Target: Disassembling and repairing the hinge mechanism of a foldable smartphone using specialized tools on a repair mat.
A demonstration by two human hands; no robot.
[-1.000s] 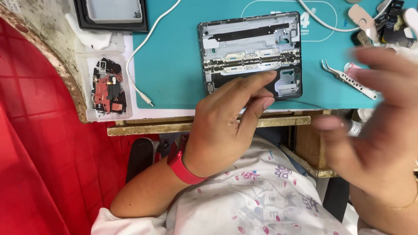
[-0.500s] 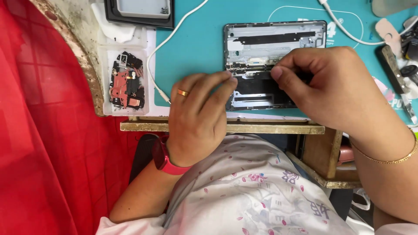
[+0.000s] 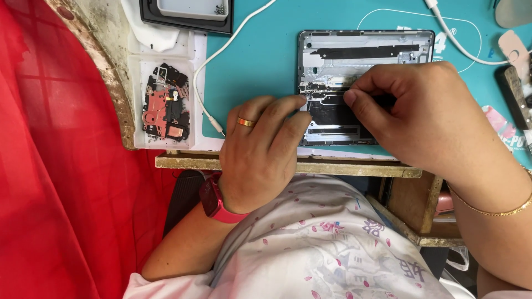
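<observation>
An opened flat electronic device (image 3: 366, 55) with a grey metal frame and bare inner parts lies on a teal work mat (image 3: 260, 50). My left hand (image 3: 260, 149), with a gold ring and a red wrist watch (image 3: 213, 200), lies flat on the mat, fingertips pressed against the device's lower left edge. My right hand (image 3: 426, 116) covers the device's right half. Its thumb and forefinger are pinched together over the dark middle strip. What lies between them is hidden.
A clear plastic tray (image 3: 166, 105) of small red and black parts sits left of the mat. A white cable (image 3: 221, 55) runs past it. A dark tray (image 3: 188, 14) lies at the top, tools (image 3: 515, 88) at the right edge, red cloth (image 3: 55, 166) at the left.
My right hand has come in from the right and settled on the device's middle. My left hand has slid to the device's left edge. The view has shifted left.
</observation>
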